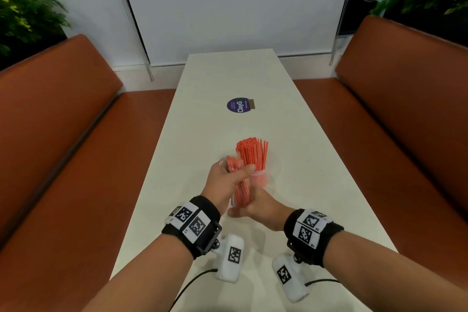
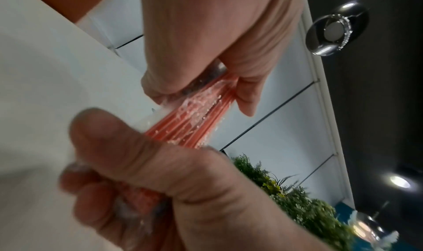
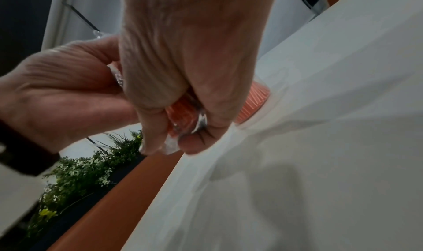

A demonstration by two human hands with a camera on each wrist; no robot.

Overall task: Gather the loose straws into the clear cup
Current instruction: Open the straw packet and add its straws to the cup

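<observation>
Landmark: I take the clear cup (image 1: 258,178) as my reference; it stands upright on the white table (image 1: 291,134), already packed with orange straws (image 1: 252,153) whose tops fan out above its rim.

Bundle: I hold a second bunch of orange straws, wrapped in a clear plastic sleeve (image 2: 196,108), lifted off the table just on the near-left side of the cup, tilted, its far end beside the cup's rim.

Left hand: my left hand (image 1: 228,182) is wrapped round the far part of the bundle, thumb across the top and fingers curled under, clamped on the straws and their wrapper.

Right hand: my right hand (image 1: 255,206) sits nearer to me than the cup, at the bundle's near end; in the right wrist view its fingertips (image 3: 194,144) are drawn together, pinching the wrapper's end.

Cup in wrist view: beyond my right hand I see the cup's straw-filled body (image 3: 254,104) resting on the table.

Sticker: a round dark sticker (image 1: 239,105) lies flat on the table well beyond the cup.

Benches: orange benches (image 1: 63,134) run along both sides of the table, well apart from the cup.
</observation>
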